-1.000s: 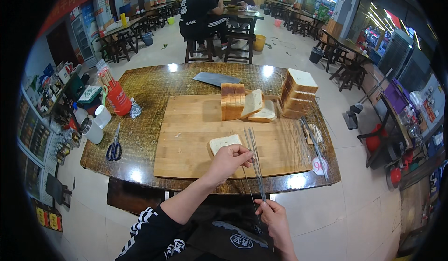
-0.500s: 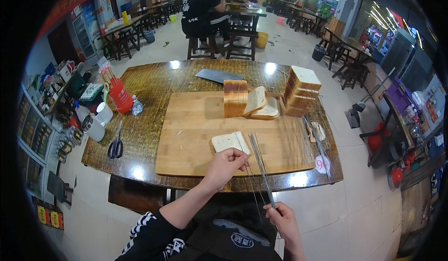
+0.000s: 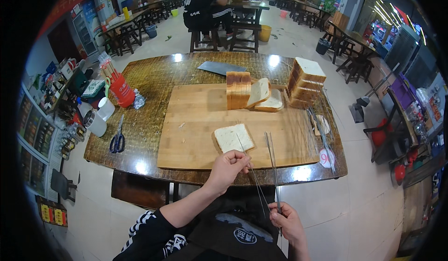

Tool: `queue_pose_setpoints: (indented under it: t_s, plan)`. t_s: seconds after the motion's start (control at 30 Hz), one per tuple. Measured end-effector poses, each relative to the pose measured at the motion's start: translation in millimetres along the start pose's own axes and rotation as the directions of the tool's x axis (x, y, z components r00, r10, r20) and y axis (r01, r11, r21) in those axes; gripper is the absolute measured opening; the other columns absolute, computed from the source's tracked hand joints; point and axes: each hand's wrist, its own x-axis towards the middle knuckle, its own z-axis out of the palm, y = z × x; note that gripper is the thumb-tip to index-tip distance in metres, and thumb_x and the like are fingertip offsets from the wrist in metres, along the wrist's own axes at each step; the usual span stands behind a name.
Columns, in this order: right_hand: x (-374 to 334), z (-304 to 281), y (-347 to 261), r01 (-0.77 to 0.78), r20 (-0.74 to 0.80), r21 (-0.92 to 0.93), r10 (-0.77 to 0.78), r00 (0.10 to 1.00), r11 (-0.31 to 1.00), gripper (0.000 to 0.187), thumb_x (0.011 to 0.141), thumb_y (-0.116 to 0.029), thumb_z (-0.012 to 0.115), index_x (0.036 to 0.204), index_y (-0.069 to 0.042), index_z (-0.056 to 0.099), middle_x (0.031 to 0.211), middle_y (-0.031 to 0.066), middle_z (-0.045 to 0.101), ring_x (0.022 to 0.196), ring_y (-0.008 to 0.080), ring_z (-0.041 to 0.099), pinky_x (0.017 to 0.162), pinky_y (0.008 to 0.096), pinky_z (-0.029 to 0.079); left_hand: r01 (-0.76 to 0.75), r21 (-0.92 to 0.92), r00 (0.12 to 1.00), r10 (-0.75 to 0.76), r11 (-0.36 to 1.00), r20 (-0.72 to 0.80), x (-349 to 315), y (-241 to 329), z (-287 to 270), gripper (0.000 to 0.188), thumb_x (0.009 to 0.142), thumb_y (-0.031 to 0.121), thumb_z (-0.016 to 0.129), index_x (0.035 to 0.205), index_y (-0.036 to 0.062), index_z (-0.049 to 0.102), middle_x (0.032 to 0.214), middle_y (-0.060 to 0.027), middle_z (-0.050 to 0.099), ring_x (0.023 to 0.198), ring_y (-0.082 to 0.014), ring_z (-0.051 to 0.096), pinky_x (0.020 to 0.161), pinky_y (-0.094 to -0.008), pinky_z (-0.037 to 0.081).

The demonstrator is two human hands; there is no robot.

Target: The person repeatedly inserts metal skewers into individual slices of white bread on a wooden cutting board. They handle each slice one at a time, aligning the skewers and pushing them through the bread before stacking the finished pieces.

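Note:
My left hand is closed in a pinch on a thin metal skewer, whose tip reaches up over a slice of bread. That slice lies flat near the front of a wooden cutting board. Lower and to the right, my right hand grips several long metal skewers that point away from me. Whether the skewer tip touches the bread I cannot tell. At the back of the board stand upright bread slices, with a leaning slice and a flat one beside them.
A tall bread stack stands at the board's right rear, more skewers below it. Behind the board lies a metal blade. Scissors, a red holder with sticks and white cups are left. People sit farther off.
The view has shifted slightly, with the table sitting higher in it. My left hand has drawn back from the bread slice, whose near edge now shows. Both hands keep hold of skewers.

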Motion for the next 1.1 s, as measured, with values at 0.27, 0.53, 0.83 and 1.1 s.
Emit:
queue_pose_setpoints:
  t_s: [0.27, 0.53, 0.83, 1.1]
  plan:
    - [-8.9, -17.1, 10.7, -0.044, 0.004, -0.03, 0.044, 0.999, 0.999, 0.018, 0.096, -0.001, 0.059, 0.113, 0.004, 0.062, 0.072, -0.0047, 0.047, 0.06, 0.0025, 0.036, 0.053, 0.0195, 0.028, 0.061, 0.193, 0.993, -0.08, 0.979, 0.089, -6.6, -1.3, -8.1, 0.016, 0.097, 0.015, 0.062, 0.1, -0.0007, 0.063, 0.089, -0.005, 0.068, 0.074, -0.0086, 0.06, 0.071, -0.0224, 0.05]
    - [-29.2, -25.6, -1.2, -0.14, -0.167, -0.269, 0.097, 0.981, 0.953, 0.012, 0.092, 0.001, 0.059, 0.103, 0.004, 0.065, 0.068, -0.005, 0.047, 0.056, 0.0026, 0.036, 0.05, 0.0198, 0.027, -0.142, 0.783, 0.927, 0.359, 0.606, -0.11, 40.9, 22.4, -77.4, 0.036, 0.085, 0.019, 0.073, 0.115, 0.0009, 0.063, 0.106, -0.0132, 0.066, 0.099, -0.0248, 0.063, 0.089, -0.0356, 0.049]
    - [-24.4, -15.3, -6.9, -0.15, -0.222, -0.341, 0.076, 0.972, 0.928, 0.012, 0.091, 0.0, 0.061, 0.101, 0.004, 0.067, 0.069, -0.0052, 0.048, 0.056, 0.0022, 0.037, 0.05, 0.0198, 0.027, -0.167, 0.905, 0.938, 0.345, 0.391, 0.024, 40.3, 28.1, -77.4, 0.06, 0.077, 0.026, 0.079, 0.128, 0.0044, 0.058, 0.129, -0.0172, 0.057, 0.124, -0.0357, 0.05, 0.108, -0.0429, 0.038]
    - [-20.6, -15.1, -6.9, -0.134, -0.201, -0.334, 0.068, 0.977, 0.933, 0.013, 0.092, 0.0, 0.061, 0.102, 0.003, 0.067, 0.069, -0.0052, 0.049, 0.057, 0.0024, 0.037, 0.05, 0.0199, 0.028, -0.112, 0.907, 0.957, 0.29, 0.406, -0.011, 37.4, 31.4, -75.1, 0.065, 0.077, 0.029, 0.079, 0.133, 0.0056, 0.054, 0.132, -0.0159, 0.054, 0.127, -0.0347, 0.046, 0.108, -0.0427, 0.036]
